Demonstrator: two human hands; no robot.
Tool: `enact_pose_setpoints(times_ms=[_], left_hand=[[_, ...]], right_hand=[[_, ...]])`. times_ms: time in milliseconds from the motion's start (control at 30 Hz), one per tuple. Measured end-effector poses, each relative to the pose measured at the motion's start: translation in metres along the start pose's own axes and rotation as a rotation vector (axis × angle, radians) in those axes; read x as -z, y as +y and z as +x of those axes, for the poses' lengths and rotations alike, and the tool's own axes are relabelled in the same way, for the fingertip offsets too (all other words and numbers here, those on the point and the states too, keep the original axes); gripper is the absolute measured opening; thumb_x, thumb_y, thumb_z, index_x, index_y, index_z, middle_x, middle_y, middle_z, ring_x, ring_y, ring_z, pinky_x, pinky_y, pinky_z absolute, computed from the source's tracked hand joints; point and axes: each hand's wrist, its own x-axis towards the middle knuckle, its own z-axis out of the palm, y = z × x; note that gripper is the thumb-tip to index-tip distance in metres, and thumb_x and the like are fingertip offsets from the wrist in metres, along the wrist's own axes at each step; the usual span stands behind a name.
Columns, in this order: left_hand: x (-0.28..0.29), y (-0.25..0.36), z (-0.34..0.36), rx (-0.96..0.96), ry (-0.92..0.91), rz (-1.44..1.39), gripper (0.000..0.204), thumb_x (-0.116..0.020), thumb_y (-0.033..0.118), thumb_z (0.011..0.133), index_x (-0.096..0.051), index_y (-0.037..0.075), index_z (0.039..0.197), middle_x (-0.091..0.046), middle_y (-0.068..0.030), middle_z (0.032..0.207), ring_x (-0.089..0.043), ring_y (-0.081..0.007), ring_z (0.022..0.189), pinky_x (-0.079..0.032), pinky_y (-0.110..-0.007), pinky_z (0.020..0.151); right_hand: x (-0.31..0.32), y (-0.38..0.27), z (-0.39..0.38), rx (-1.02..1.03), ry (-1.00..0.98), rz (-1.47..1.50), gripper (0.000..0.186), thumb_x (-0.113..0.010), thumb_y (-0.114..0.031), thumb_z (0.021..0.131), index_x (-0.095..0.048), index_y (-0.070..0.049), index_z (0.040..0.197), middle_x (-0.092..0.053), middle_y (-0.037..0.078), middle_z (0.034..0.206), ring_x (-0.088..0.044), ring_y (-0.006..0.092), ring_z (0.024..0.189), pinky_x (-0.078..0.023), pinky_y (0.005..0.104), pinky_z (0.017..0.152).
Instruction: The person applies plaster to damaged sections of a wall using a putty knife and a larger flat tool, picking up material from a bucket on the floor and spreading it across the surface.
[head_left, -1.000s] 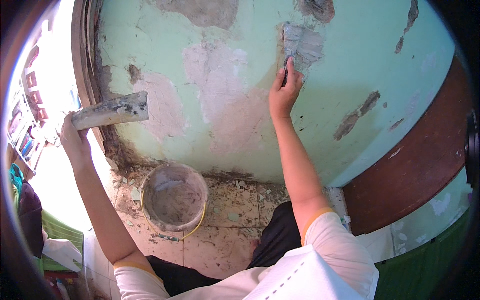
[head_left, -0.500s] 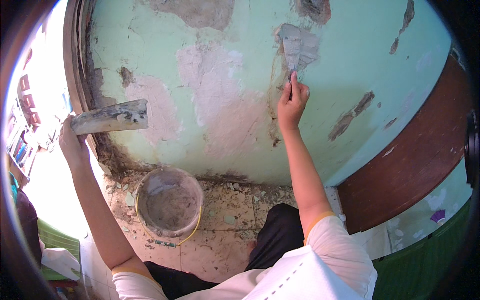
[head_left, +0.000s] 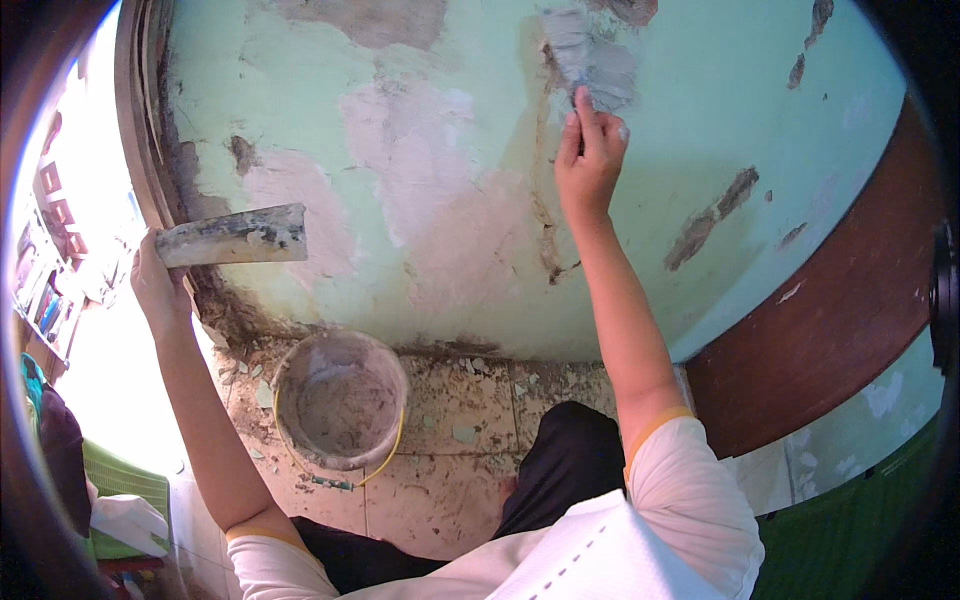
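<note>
My right hand is closed around the handle of a putty knife, its blade lying against a patch of wet grey filler high on the pale green wall. At the left, my left hand grips one end of a long, flat, plaster-smeared board, held level in front of the wall. Its fingers are partly hidden behind the board. Between my arms a bucket with grey residue inside and a yellow handle stands on the floor.
Dried pinkish filler covers part of the wall, with bare patches around it. Paint flakes and crumbs litter the tiled floor. A dark brown wooden panel curves along the right; a wooden door frame edges the left.
My right hand has moved up the wall with the putty knife, spreading filler higher. The left hand and board have shifted slightly right, and the view has tilted a little.
</note>
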Motion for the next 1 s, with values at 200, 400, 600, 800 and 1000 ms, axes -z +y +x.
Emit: enact_pose_setpoints(times_ms=[200,400,600,800,1000], left_hand=[[-0.008,-0.003,-0.007,0.037,-0.016,-0.033,0.022,-0.061,0.020,0.096,-0.062,0.000,0.104,-0.064,-0.0090,0.092,-0.066,-0.0174,0.079,-0.055,-0.028,0.061],[-0.006,-0.005,-0.005,0.117,-0.032,-0.099,0.023,-0.059,0.021,0.097,-0.061,0.000,0.104,-0.064,-0.0093,0.092,-0.066,-0.0172,0.080,-0.055,-0.028,0.062],[-0.013,-0.001,-0.011,0.119,-0.042,-0.060,0.024,-0.059,0.022,0.097,-0.060,0.000,0.104,-0.064,-0.0093,0.092,-0.066,-0.0172,0.080,-0.055,-0.028,0.062],[-0.019,-0.002,-0.015,0.075,-0.027,0.010,0.024,-0.060,0.023,0.097,-0.061,0.000,0.103,-0.064,-0.0088,0.091,-0.066,-0.0177,0.080,-0.054,-0.028,0.063],[-0.015,-0.014,-0.015,0.102,-0.079,0.003,0.022,-0.060,0.022,0.097,-0.061,0.001,0.103,-0.065,-0.0074,0.090,-0.066,-0.0173,0.080,-0.053,-0.029,0.064]], right_hand=[[0.015,0.028,-0.049,0.000,-0.134,-0.139,0.042,-0.065,-0.003,0.091,-0.064,-0.013,0.132,-0.055,0.011,0.090,-0.051,0.0294,0.085,-0.046,0.0401,0.077],[0.047,0.048,-0.078,0.001,-0.136,-0.088,0.043,-0.064,-0.002,0.091,-0.062,-0.011,0.133,-0.055,0.010,0.091,-0.051,0.0284,0.085,-0.046,0.0395,0.078],[0.031,0.044,-0.012,0.142,-0.102,-0.084,0.044,-0.064,-0.004,0.091,-0.060,-0.012,0.135,-0.055,0.010,0.090,-0.053,0.0283,0.085,-0.045,0.0407,0.079],[0.043,0.094,0.012,0.298,-0.155,-0.205,0.043,-0.068,-0.005,0.088,-0.065,-0.015,0.129,-0.056,0.010,0.089,-0.055,0.0285,0.084,-0.046,0.0409,0.079],[0.101,0.141,0.010,0.339,-0.209,-0.231,0.053,-0.069,-0.001,0.083,-0.063,-0.016,0.133,-0.056,0.010,0.095,-0.054,0.0291,0.086,-0.047,0.0412,0.080]])
